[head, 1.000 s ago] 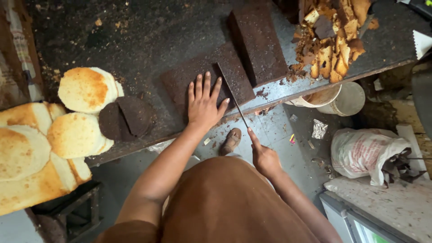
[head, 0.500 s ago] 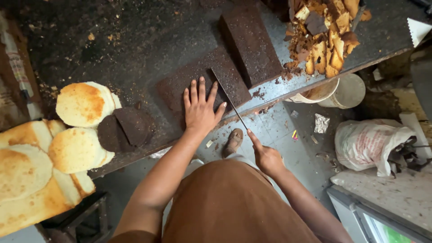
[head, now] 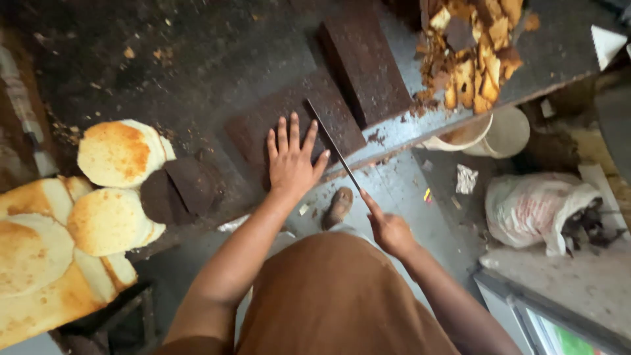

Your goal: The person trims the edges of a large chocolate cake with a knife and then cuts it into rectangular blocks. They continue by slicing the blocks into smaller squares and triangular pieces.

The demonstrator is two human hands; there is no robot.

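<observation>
A dark brown rectangular cake slab (head: pixel 299 115) lies at the front edge of the dark worktop (head: pixel 197 59). My left hand (head: pixel 292 161) presses flat on its near part, fingers spread. My right hand (head: pixel 389 231) grips the handle of a long knife (head: pixel 332 144), whose blade runs across the slab just right of my left hand. A second dark slab (head: pixel 365 62) lies behind and to the right, touching the first.
Round pale cakes (head: pixel 118 152) and dark round pieces (head: pixel 177 190) sit at the left. A heap of brown and yellow cake trimmings (head: pixel 473 52) lies at the right end. Below are two buckets (head: pixel 506 131), a filled white sack (head: pixel 532 207) and a foot (head: pixel 338 207).
The view has drifted slightly, and the knife blade has slid a little along the slab. My left hand stays flat on the cake.
</observation>
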